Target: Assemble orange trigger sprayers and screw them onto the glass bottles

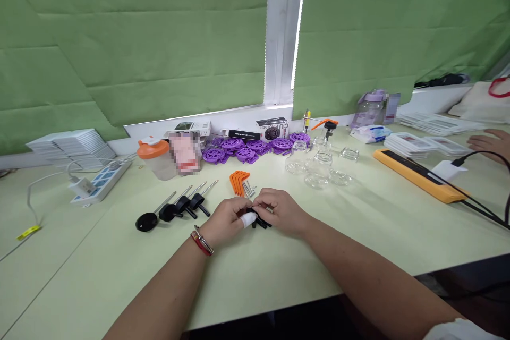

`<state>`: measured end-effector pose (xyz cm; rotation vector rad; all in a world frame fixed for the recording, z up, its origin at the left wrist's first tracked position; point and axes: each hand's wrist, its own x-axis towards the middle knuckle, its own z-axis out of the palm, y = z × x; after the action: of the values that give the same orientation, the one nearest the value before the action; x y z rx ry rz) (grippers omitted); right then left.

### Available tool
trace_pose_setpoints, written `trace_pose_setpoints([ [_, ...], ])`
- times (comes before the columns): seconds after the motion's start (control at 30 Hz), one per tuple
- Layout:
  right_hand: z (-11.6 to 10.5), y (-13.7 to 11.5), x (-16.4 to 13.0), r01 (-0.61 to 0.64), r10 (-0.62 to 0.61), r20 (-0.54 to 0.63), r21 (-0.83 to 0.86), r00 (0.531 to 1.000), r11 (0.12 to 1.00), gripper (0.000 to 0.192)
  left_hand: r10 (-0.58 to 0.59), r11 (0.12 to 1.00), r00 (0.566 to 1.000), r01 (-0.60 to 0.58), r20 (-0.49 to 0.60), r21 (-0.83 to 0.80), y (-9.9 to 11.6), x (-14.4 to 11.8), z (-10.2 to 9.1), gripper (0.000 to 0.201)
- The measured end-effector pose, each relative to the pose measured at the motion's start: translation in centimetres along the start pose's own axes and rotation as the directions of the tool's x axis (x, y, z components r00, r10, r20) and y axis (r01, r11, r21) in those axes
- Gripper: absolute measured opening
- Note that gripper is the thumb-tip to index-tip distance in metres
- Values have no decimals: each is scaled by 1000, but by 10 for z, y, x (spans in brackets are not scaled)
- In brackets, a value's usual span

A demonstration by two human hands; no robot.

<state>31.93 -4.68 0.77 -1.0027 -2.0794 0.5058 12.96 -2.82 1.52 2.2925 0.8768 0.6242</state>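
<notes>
The fingers (255, 211) of both hands pinch one small black part (261, 221) between them, low over the counter (279, 271), so that the piece stays steady while both sets of fingertips work on it; most of it is hidden under the knuckles, and its shape cannot be told. The left hand (225, 220), one fingertip wrapped in white tape, closes on the part from the left, and the right hand (281, 211) curls over it from the right, the two touching. Both wrists lie near the counter, forearms angled inward from the near edge, a red and metal bracelet (202, 241) on the left wrist. Just beyond the hands lie orange levers (238, 180) and thin metal pins (249, 189), and to the left a row of black knobs on metal rods (175, 208), close enough to reach. Farther back sit purple wheels (255, 147) and clear glass jars (319, 167). Another person's hand (490, 143) rests at the far right.
</notes>
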Motion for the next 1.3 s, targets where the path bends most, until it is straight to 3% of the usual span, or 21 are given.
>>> trace_pose_setpoints([
  [0.5, -2, 2, 1, 33, -33, 4, -1, 999, 999, 20, -14, 1000, 1000, 14, -11, 0, -2, 0, 0, 18],
  [0.6, -10, 16, 3, -76, 71, -122, -40, 990, 996, 17, -25, 999, 1000, 24, -15, -22, -1, 0, 0, 17],
  [0.7, -20, 38, 6, -273, 245, -275, -68, 930, 960, 19, -38, 999, 999, 37, -16, -34, 1, 0, 0, 18],
  [0.83, -24, 58, 5, -389, 381, -79, -159, 921, 908, 22, -52, 998, 999, 52, -12, -43, 1, 0, 0, 20],
  [0.93, -20, 60, 7, -367, 385, 22, -255, 923, 894, 24, -58, 997, 998, 57, -20, -45, 0, -1, 0, 21],
  [1.1, -14, 57, 10, -351, 398, 57, -369, 916, 861, 30, -59, 998, 998, 59, -7, -34, 0, -1, 0, 20],
  [1.2, -14, 53, 8, -361, 370, -17, -266, 929, 894, 38, -51, 998, 999, 51, -13, -37, 0, -1, 0, 19],
  [1.3, -9, 41, 5, -206, 200, -117, -37, 973, 978, 39, -42, 998, 999, 41, -14, -42, -1, -1, 0, 18],
])
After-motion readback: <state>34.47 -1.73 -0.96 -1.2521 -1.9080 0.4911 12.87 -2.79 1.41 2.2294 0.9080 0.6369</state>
